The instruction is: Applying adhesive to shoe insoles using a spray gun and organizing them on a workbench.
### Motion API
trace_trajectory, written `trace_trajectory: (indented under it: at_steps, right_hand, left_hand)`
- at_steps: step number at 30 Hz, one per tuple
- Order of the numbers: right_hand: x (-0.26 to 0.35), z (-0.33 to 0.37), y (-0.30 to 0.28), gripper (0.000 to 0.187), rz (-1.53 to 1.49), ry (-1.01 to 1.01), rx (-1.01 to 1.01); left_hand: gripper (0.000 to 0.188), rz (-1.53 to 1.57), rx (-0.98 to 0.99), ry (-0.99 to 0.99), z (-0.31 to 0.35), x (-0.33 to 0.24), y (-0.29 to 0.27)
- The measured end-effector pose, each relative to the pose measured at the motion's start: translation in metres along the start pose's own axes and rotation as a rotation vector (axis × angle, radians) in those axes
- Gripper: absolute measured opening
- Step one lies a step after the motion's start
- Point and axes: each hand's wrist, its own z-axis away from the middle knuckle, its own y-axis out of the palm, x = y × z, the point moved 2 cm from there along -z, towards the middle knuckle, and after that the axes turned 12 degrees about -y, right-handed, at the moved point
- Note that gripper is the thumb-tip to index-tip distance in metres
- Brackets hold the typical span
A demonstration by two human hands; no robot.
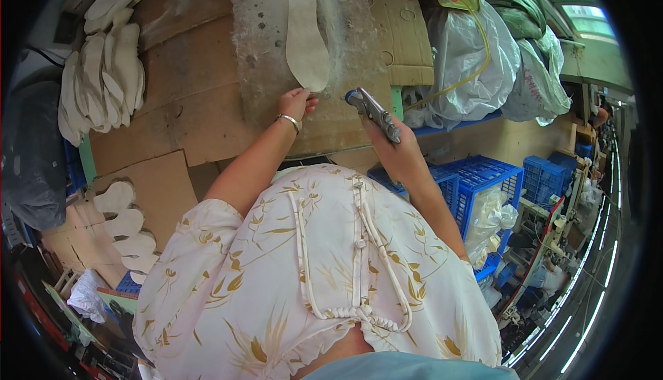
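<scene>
A cream shoe insole lies flat on a glue-stained board at the middle of the bench, its wider end toward me. My left hand pinches the near edge of this insole between thumb and fingers; a bracelet circles the wrist. Off to the right, my right hand is wrapped round a metal spray gun with a blue nozzle. The gun's nozzle sits over the board's near right part, apart from the insole. My palm hides most of its handle.
Stacked insoles rest at the bench's left, with more insoles spread on cardboard below. A yellow hose runs past clear plastic bags at the right. Blue crates stand beside my right arm. A dark bag sits far left.
</scene>
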Motion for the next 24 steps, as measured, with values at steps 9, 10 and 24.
trace_trajectory:
  at_steps: [9,10,24]
  right_hand:
    - [0.006,-0.029,-0.002,0.025,0.015,-0.014,-0.005]
    - [0.007,-0.031,-0.002,0.025,0.011,-0.023,-0.019]
    - [0.031,-0.082,-0.001,0.026,0.038,-0.140,-0.102]
  left_hand:
    - [0.014,-0.015,-0.021,-0.012,0.003,-0.001,0.002]
    - [0.014,-0.013,-0.023,-0.014,0.003,-0.001,0.002]
    - [0.012,-0.032,-0.006,-0.016,0.002,-0.002,0.001]
